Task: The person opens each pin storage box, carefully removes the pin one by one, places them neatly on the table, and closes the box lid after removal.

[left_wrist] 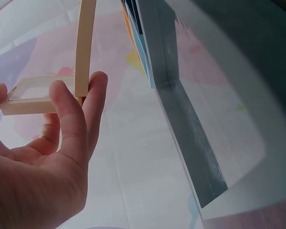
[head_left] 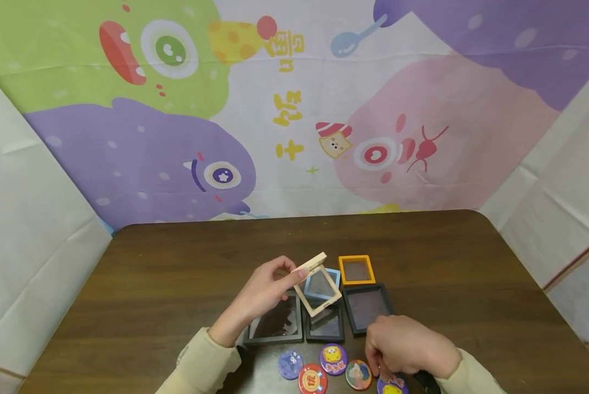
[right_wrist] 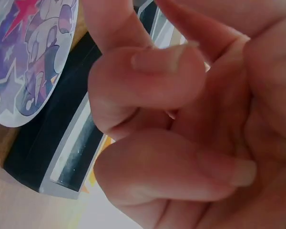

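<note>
My left hand (head_left: 267,287) grips a cream-coloured hinged display frame (head_left: 317,291) with a clear window, its two halves swung apart. The left wrist view has the thumb and fingers around the cream frame near its hinge (left_wrist: 80,98). My right hand (head_left: 408,345) is low over the round badges at the table's front, its fingertips beside a purple badge (head_left: 393,386) with a yellow figure. In the right wrist view two fingers (right_wrist: 148,81) are curled towards the palm, and a badge with a cartoon character (right_wrist: 33,57) shows at upper left. Whether those fingertips pinch anything is hidden.
Dark frames lie below the cream one: a left one (head_left: 298,323), a middle one (head_left: 325,338) and a right one (head_left: 386,295). A light blue frame (head_left: 336,277) and an orange frame (head_left: 356,257) are behind. More badges include a red one (head_left: 312,379) and a blue one (head_left: 290,365).
</note>
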`<state>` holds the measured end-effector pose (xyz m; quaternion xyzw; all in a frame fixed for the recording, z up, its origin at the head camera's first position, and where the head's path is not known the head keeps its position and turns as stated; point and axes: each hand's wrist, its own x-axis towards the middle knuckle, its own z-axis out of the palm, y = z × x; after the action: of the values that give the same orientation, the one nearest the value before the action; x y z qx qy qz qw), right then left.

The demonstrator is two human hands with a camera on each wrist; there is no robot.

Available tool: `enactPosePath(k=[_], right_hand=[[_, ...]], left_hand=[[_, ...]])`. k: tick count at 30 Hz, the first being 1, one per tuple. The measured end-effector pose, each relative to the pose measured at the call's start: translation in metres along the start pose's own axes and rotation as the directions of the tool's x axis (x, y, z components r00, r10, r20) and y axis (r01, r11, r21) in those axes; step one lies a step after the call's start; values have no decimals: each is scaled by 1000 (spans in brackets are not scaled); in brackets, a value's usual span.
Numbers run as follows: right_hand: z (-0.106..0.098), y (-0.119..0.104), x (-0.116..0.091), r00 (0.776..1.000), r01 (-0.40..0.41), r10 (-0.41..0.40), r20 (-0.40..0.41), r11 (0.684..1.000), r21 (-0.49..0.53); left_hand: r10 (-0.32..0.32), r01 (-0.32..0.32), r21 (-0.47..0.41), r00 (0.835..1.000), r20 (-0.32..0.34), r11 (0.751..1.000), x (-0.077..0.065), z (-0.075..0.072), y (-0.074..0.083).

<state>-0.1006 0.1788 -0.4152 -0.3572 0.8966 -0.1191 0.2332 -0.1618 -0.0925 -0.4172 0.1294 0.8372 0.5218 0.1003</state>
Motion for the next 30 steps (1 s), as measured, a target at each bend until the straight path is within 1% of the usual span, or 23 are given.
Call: enactPosePath(k=[3, 5, 7, 8, 9, 10, 11, 13, 14, 15, 16, 17, 18, 19, 20, 23, 25, 26, 28, 30], right_hand=[[-2, 3, 0, 998, 26, -26, -53, 1000, 2], [-6, 5, -1, 993, 42, -41, -112, 999, 8], [-11, 8, -1, 978, 46, -46, -204, 999, -5], [-14, 8, -1, 963, 44, -45, -267, 999, -11], [-16, 9, -1, 940, 42, -43, -337, 999, -12], [-18, 9, 0, 911, 44, -43, -411, 999, -8], [-19, 9, 2, 872, 52, -47, -487, 999, -4], [-20, 7, 5, 782, 83, -66, -619, 997, 0], [-20, 6, 7, 737, 116, -84, -670, 993, 4], [-19, 5, 9, 702, 155, -103, -704, 988, 10], [-18, 4, 11, 677, 192, -123, -726, 981, 13], [-17, 4, 13, 657, 223, -140, -740, 975, 14], [-15, 3, 15, 649, 246, -152, -745, 969, 17], [-14, 3, 17, 655, 260, -159, -739, 965, 23], [-12, 3, 18, 666, 269, -163, -728, 963, 30], [-7, 3, 21, 710, 263, -170, -683, 964, 34], [-6, 3, 21, 729, 252, -186, -659, 968, 6], [-5, 3, 21, 730, 249, -193, -656, 969, -8], [-5, 2, 22, 722, 248, -205, -661, 968, -30], [-4, 2, 22, 708, 248, -205, -676, 968, -34]], left_hand=[[-6, 6, -2, 1000, 4, 1000, 0, 0, 1], [-5, 5, 8, 1000, 11, 1000, -1, 0, 2], [-6, 6, 11, 1000, 22, 1000, -1, 0, 3], [-7, 7, 11, 1000, 29, 1000, -1, 0, 3], [-5, 4, 6, 999, 38, 1000, -2, 1, 3], [-1, 1, -3, 999, 47, 1000, -2, 1, 3], [5, -4, -15, 998, 55, 1000, -2, 1, 4], [22, -19, -43, 997, 74, 999, -2, 2, 4], [33, -27, -60, 996, 89, 998, -3, 1, 4], [42, -35, -75, 994, 105, 997, -3, 1, 4], [49, -38, -86, 991, 124, 996, -3, 1, 5], [54, -40, -99, 988, 145, 994, -3, 1, 5], [58, -39, -112, 984, 168, 993, -4, 1, 6], [58, -34, -126, 980, 192, 991, -4, 1, 7], [57, -26, -145, 975, 215, 989, -5, 1, 8], [61, -13, -182, 962, 265, 983, -6, 1, 10], [67, -8, -202, 956, 286, 979, -7, 0, 10], [72, -10, -208, 953, 295, 978, -7, 0, 11], [81, -16, -211, 949, 304, 977, -8, -1, 11], [86, -17, -216, 946, 312, 976, -8, -1, 12]])
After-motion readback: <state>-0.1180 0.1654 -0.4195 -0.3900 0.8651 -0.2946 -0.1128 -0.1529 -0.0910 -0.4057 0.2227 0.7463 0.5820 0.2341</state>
